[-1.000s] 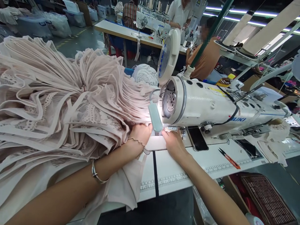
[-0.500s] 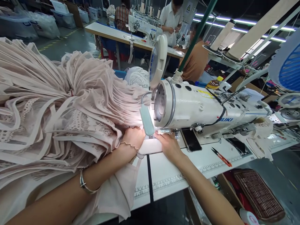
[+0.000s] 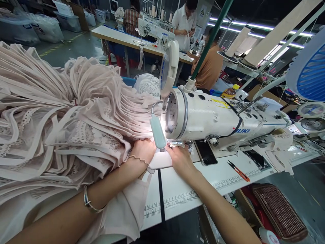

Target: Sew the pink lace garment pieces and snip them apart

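My left hand (image 3: 144, 151) is closed beside the needle area of a white sewing machine (image 3: 203, 117), its fingers curled on pale pink fabric (image 3: 130, 208) that hangs below the wrist over the table edge. Close by on the right, my right hand (image 3: 180, 159) lies low by the presser foot, thumb and fingertips drawn together. What those fingertips pinch is hidden. A small pale-green lamp (image 3: 157, 132) hangs between the hands and covers the needle. Against my left forearm rises a big heap of pale pink lace-trimmed garment pieces (image 3: 101, 88).
A phone (image 3: 206, 152) and orange-handled thread snips (image 3: 238, 171) lie on the white table (image 3: 177, 189), which has a printed ruler. A round magnifier (image 3: 169, 67) stands over the machine head. A blue fan (image 3: 308, 71) is at right. Several people sit or stand behind.
The whole view has shifted slightly. Both hands stay at the needle area, and the right fingertips have moved a little. The heap looks the same.
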Tool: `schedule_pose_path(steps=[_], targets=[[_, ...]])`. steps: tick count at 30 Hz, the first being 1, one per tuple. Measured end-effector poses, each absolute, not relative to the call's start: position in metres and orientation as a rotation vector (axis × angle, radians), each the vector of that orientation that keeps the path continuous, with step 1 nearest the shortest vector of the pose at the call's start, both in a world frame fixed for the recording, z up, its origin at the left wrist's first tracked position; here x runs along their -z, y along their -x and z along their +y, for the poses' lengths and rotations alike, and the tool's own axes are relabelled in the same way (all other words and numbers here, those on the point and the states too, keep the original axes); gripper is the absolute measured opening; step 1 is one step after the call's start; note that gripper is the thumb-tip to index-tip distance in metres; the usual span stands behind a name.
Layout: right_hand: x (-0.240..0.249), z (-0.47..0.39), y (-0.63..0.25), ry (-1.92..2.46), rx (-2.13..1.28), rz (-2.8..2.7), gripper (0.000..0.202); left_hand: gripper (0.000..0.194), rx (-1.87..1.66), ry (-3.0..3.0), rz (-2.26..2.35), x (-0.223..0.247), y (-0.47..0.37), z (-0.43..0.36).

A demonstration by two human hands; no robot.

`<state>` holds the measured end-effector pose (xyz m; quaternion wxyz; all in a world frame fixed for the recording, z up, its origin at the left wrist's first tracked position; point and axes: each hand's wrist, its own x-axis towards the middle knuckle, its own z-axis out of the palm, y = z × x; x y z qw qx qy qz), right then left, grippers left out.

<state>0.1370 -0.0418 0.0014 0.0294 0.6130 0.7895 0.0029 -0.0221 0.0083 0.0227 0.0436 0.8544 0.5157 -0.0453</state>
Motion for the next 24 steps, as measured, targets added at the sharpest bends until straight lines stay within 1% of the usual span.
schedule_pose_path(steps=[9,20,24], targets=[[0.001,-0.042,-0.138,-1.896,-0.032,2.476,0.062,0.025,0.128,-2.636,1.564,-0.021,0.023,0.008],[0.008,-0.038,-0.141,-1.923,-0.043,2.518,0.067,0.028,0.096,-2.643,1.59,-0.023,0.022,0.008],[0.009,-0.035,-0.144,-1.946,0.033,2.502,0.068,0.028,0.086,-2.645,1.595,-0.025,0.021,0.007]])
